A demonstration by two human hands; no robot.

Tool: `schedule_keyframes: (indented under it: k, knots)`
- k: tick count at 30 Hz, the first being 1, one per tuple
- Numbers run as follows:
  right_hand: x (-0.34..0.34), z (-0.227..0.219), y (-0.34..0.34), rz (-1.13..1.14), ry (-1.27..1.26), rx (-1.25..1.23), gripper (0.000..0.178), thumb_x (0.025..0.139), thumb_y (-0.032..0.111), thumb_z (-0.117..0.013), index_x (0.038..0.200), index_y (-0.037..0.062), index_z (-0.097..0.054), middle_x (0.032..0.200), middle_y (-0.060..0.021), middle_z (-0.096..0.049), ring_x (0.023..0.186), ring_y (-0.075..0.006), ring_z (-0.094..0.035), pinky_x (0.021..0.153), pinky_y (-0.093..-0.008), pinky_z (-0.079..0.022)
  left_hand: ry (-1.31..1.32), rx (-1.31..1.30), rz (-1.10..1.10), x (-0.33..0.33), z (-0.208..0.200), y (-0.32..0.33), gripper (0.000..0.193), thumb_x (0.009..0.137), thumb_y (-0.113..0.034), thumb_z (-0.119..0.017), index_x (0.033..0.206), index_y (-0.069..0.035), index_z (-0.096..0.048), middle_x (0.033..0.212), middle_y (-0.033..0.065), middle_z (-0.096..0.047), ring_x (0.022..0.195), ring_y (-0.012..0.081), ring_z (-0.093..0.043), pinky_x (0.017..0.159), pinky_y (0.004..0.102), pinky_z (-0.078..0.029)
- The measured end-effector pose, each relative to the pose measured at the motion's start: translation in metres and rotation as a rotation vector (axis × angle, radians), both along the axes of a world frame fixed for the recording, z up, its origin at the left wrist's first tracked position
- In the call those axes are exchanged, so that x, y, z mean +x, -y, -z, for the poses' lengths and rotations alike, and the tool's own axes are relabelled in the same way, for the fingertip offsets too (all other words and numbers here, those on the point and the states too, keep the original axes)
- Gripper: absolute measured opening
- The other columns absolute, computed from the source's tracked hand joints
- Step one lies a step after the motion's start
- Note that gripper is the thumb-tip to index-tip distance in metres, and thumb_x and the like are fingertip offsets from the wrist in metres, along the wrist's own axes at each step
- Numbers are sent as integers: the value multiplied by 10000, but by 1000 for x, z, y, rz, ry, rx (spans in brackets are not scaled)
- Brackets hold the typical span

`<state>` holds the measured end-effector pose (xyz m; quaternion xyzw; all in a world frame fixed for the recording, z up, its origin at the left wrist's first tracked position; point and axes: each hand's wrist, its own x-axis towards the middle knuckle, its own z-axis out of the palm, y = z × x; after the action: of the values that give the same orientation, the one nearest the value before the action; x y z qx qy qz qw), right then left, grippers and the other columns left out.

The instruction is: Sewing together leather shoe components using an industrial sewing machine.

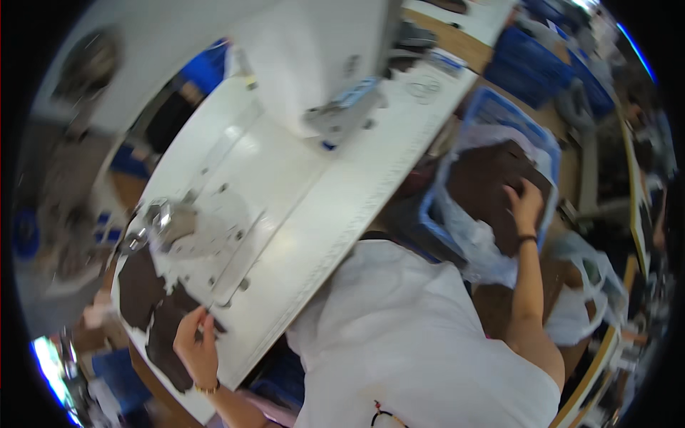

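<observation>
Half-curled, grips unclear: left hand (198, 349) at two brown pieces (170, 335) on one counter (321, 225), right hand (528, 208) at one blue basket's (425, 208) brown material (481, 182).

White shirt (399, 335), dark wristband (526, 237)

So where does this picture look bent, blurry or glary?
In the head view, fisheye distortion bends edges towards the dark rim; the blue plastic crates at upper right look smeared; bright reflections dot the glossy white tabletop and shiny silver metal fitting; the dark brown flat pieces by the left hand show little texture.
</observation>
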<state>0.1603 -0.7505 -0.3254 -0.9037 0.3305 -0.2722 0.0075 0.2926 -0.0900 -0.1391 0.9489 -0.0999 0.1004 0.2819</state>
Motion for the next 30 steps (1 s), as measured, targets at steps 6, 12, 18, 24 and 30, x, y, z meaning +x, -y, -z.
schedule_keyframes:
  k: [6, 12, 18, 24, 30]
  knots:
    - [-6, -2, -7, 25, 197, 260, 478, 916, 313, -655, 1166, -80, -548, 1158, -251, -581, 1099, -348, -552, 971, -397, -415, 107, -27, -146, 14, 13, -35, 164, 817, -77, -710, 949, 17, -687, 818, 132, -683, 703, 201, -651, 672, 291, -505]
    - [34, -189, -105, -647, 493, 440, 240, 933, 96, -619, 1130, -34, -575, 1018, -66, -622, 923, -132, -581, 837, -258, -450, -116, -155, -17, 3, -18, 7, 186, 780, -69, -745, 951, -12, -700, 887, 98, -698, 756, 183, -673, 683, 289, -522]
    - [121, -256, -312, -1527, -145, 29, 417, 638, 343, -844, 633, 83, -518, 547, -55, -449, 461, -247, -473, 434, -360, -365, 83, -417, 745, -21, -36, 102, 348, 748, -344, -786, 690, -50, -609, 700, 91, -625, 633, 267, -606, 557, 350, -473]
    - [152, -251, -375, -1975, -158, 432, 406, 656, 326, -858, 684, 62, -552, 533, -52, -465, 466, -228, -492, 441, -323, -383, 11, -515, 530, -20, -42, 86, 458, 790, -358, -761, 562, -34, -531, 454, 89, -460, 397, 276, -474, 412, 363, -398]
    - [180, -251, -389, -2026, -399, 808, 337, 727, 274, -827, 683, 53, -578, 559, -72, -464, 472, -240, -444, 461, -324, -343, -172, -624, 649, -10, -40, 59, 313, 964, -133, -530, 691, 19, -507, 595, 116, -510, 517, 246, -494, 506, 343, -393]
